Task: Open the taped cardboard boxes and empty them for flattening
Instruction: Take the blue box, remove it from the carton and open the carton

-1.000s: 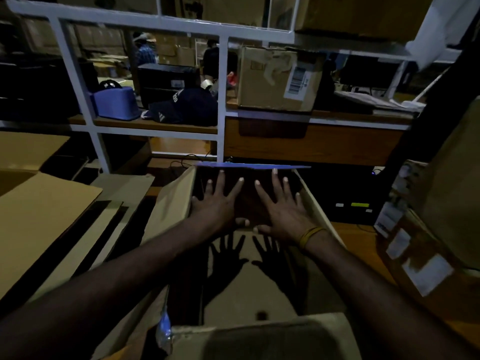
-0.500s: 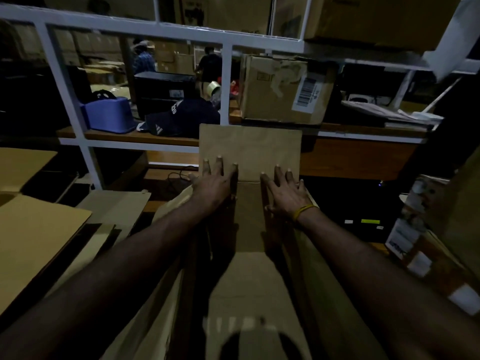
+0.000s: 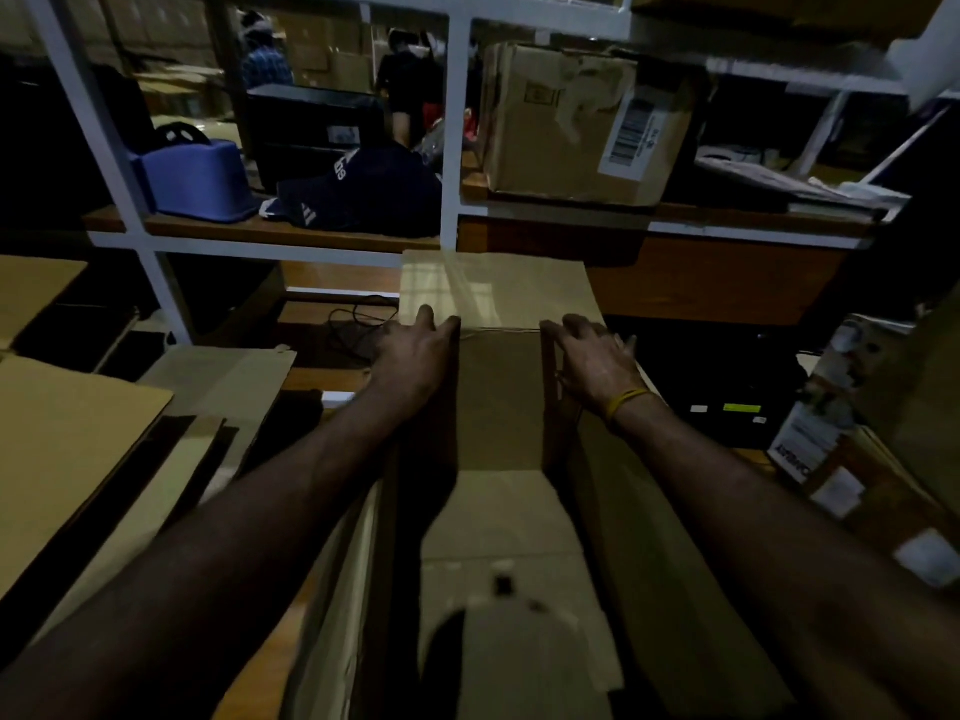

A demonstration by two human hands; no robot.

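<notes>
An opened, empty cardboard box (image 3: 498, 407) lies in front of me, its panels pushed nearly flat and its far flap (image 3: 498, 288) folded outward toward the shelving. My left hand (image 3: 415, 350) rests on the box's left side near the far fold, fingers loosely bent over the edge. My right hand (image 3: 592, 356), with a yellow band on the wrist, hovers over or touches the right side at the same height, fingers loosely curved. Neither hand holds anything.
Flattened cardboard sheets (image 3: 67, 444) lie stacked at the left. A white shelf frame (image 3: 449, 148) stands behind, carrying a blue container (image 3: 197, 179), a dark cap (image 3: 358, 194) and a labelled carton (image 3: 587, 122). Another labelled box (image 3: 883, 433) sits at the right. People stand far back.
The far flap went from upright to folded outward and the box collapsed flatter. Both hands slid forward and apart, from flat on the panel to the box's sides.
</notes>
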